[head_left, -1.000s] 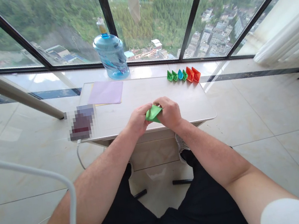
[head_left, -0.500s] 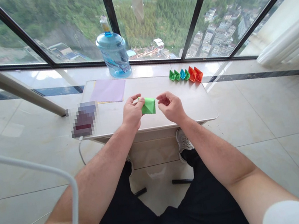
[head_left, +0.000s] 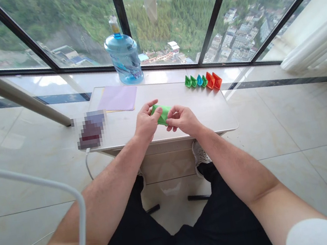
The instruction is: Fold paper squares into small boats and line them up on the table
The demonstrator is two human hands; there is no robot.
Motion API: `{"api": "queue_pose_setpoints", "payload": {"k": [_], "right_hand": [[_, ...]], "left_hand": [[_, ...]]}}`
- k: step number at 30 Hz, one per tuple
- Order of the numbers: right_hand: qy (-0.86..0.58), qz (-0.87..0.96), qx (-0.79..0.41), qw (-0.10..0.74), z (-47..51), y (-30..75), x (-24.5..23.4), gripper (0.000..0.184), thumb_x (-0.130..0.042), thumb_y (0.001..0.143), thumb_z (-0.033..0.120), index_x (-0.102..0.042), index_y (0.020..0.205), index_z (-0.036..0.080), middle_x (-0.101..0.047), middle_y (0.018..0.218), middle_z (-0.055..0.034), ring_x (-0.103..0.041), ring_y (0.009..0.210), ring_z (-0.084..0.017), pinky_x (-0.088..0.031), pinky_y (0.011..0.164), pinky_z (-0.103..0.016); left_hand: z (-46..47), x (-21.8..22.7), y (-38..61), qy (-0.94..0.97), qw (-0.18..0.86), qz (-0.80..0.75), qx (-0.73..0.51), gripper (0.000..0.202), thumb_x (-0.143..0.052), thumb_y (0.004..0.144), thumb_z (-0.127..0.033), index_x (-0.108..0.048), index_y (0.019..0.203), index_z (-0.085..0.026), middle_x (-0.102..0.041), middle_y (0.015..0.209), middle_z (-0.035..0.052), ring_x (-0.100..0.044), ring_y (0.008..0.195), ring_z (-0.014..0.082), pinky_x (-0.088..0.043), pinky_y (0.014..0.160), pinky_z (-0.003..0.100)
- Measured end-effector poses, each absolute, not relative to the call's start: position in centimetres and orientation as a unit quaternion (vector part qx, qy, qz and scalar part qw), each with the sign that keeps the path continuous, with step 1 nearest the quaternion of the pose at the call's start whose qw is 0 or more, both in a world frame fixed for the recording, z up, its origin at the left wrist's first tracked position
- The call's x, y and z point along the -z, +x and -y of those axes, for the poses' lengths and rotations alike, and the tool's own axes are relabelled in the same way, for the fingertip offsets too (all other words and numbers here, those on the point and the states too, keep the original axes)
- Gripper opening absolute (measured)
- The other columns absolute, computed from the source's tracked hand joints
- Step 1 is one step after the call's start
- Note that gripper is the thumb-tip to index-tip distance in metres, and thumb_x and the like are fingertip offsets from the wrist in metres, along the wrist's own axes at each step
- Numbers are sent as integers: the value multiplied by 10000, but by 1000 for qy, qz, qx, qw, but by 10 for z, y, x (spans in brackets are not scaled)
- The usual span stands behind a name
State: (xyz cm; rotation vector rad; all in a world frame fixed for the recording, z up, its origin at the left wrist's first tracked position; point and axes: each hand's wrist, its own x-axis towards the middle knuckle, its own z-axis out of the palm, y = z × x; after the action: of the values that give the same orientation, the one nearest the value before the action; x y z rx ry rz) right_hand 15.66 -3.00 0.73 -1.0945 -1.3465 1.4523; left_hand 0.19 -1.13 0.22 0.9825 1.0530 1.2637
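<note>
The left thumb (head_left: 158,111) lies over the face of the green folded paper (head_left: 162,116), with the fingers of the left hand (head_left: 145,122) behind it, so that hand grasps the paper; the right hand (head_left: 185,119) has its thumb and fingertips at the right-hand edge, apparently pinching, though how tightly I cannot tell; to work this well, the left grip should, I judge, be flat and light, while the right fingertips line up the edges before pressing along a crease; thin paper probably marks easily, so a false crease is the likeliest slip.

The paper looks bright green, a small, compact packet, its corners partly hidden by the fingers; it is between the two hands, above the near part of the pale table (head_left: 164,91); farther back, small folded paper pieces (head_left: 199,81) line up at the right; lilac paper (head_left: 118,98) lies at the left.
</note>
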Motion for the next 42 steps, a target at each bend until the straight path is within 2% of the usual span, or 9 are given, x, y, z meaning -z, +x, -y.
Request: {"api": "queue_pose_setpoints", "payload": {"k": [6,13,21,29,36,42], "right_hand": [[-458,538,-566,425,29,160,-7,306,-806,695,354,-571,812,197,-679,572,28,-700,551,-149,-472,448,-189],[-467,536,-553,434,29,162,-9,241,-780,693,276,-583,798,186,-678,571,26,-698,537,-150,-468,440,-187],[-476,543,-545,426,30,165,-11,213,-754,687,248,-590,808,187,-674,574,31,-698,546,-146,-484,458,-194],[-467,555,-549,415,31,166,-14,236,-775,679,264,-587,802,191,-676,576,32,-696,552,-147,-497,469,-202],[-480,542,-538,432,27,166,-9,212,-758,675,219,-572,775,198,-657,543,42,-667,502,-138,-490,452,-207],[-479,544,-547,419,28,166,-9,183,-746,691,227,-609,807,189,-698,600,11,-709,584,-156,-534,512,-228]], "left_hand": [[13,-6,-1,447,596,-433,-508,820,-752,558,-138,-558,1355,-162,-683,938,21,-640,771,152,-506,700,278],[11,-1,-3,471,598,-414,-499,909,-749,521,-79,-520,1396,-177,-666,1074,46,-656,872,162,-513,750,268],[12,-1,-5,480,618,-394,-482,1019,-762,510,-46,-472,1471,-220,-652,1062,19,-665,884,156,-519,791,267],[12,-1,-4,469,616,-405,-487,1006,-759,512,-40,-487,1468,-190,-652,1057,26,-657,874,155,-511,771,259],[16,-8,-6,494,635,-370,-464,1094,-785,535,-37,-428,1535,-299,-676,998,1,-668,782,156,-518,740,280],[14,-3,-5,494,604,-410,-472,924,-824,528,-62,-582,1405,-220,-688,943,8,-650,777,158,-520,744,281]]}}
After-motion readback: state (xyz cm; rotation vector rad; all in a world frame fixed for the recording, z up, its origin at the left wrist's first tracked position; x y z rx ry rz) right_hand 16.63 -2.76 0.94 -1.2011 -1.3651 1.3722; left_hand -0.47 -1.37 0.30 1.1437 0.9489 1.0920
